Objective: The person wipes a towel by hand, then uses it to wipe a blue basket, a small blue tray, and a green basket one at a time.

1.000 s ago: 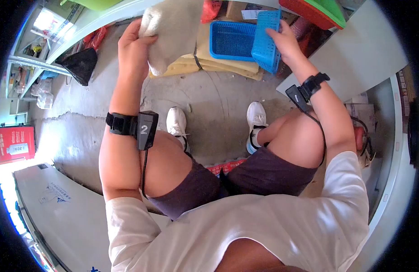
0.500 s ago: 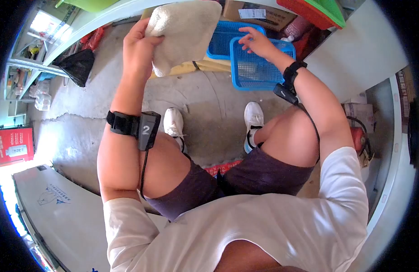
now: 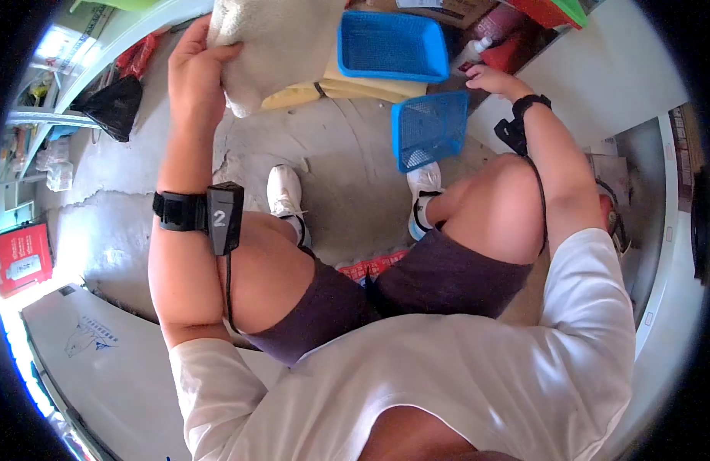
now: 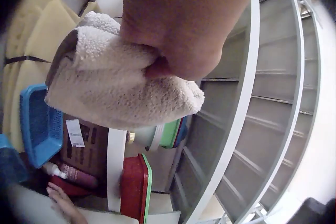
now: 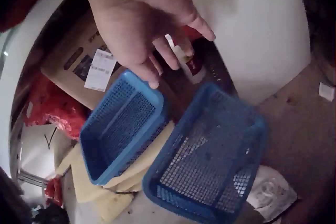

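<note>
My left hand (image 3: 197, 81) grips a cream-coloured towel (image 3: 274, 54) by its near side, thumb on top. In the left wrist view the folded towel (image 4: 115, 85) hangs below that hand. My right hand (image 3: 497, 81) holds nothing; its fingers are loosely spread beside a white-capped bottle (image 3: 471, 55). A blue mesh basket (image 3: 430, 131), tilted, overlaps my shoe in the head view and is apart from the hand. Another blue basket (image 3: 393, 46) sits upright on the yellow folded sheets (image 3: 370, 91) behind it; the right wrist view shows both baskets side by side.
A cardboard box (image 5: 73, 66) with a white label stands behind the baskets. A red tub with a green rim (image 4: 135, 187) is near the shelf edge. A white panel (image 3: 593, 84) rises at the right, and a black bag (image 3: 113, 107) hangs at the left.
My right hand has let go of the front blue basket and moved right; the basket has come down toward my shoe and tilted. The left hand, with the towel, has shifted left.
</note>
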Action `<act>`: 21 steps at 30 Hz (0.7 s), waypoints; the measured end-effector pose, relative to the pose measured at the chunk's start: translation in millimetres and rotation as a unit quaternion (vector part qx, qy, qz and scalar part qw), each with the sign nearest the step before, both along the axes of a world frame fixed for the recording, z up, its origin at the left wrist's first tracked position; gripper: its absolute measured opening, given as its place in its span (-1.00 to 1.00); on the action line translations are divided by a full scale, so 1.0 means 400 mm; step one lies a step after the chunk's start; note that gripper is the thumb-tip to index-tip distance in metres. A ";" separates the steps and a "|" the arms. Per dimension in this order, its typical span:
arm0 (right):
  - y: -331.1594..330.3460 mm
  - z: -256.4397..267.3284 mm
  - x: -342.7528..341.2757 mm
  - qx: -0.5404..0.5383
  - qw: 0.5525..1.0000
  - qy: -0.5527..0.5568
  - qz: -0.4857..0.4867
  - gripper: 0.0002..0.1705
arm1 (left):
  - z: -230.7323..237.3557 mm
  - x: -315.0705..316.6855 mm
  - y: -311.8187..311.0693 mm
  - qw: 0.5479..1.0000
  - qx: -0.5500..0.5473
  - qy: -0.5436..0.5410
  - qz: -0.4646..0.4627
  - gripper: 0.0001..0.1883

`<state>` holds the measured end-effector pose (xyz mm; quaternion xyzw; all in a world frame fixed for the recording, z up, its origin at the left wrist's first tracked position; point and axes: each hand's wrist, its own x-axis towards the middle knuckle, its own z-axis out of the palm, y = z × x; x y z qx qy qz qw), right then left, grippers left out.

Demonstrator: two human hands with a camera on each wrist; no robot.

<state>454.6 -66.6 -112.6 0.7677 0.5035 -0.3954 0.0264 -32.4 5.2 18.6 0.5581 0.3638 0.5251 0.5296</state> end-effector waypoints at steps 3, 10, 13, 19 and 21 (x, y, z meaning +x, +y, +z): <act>-0.007 -0.021 0.037 -0.072 0.994 -0.055 0.055 -0.38 | -0.005 0.001 0.004 1.000 -0.009 0.007 0.004 -0.54; -0.053 -0.259 0.155 0.082 0.989 -0.055 0.111 -0.30 | -0.003 0.011 0.004 0.999 -0.032 0.032 0.010 -0.53; -0.116 -0.368 0.121 0.078 0.987 0.096 -0.106 -0.33 | -0.008 0.019 0.014 0.998 -0.045 0.030 0.024 -0.54; -0.192 -0.469 0.063 0.107 0.977 0.149 -0.105 -0.59 | -0.028 0.021 0.034 0.997 -0.061 0.050 0.004 -0.55; -0.209 -0.482 0.076 0.162 0.977 0.131 -0.042 -0.66 | -0.028 0.025 0.037 0.997 -0.059 0.052 0.004 -0.54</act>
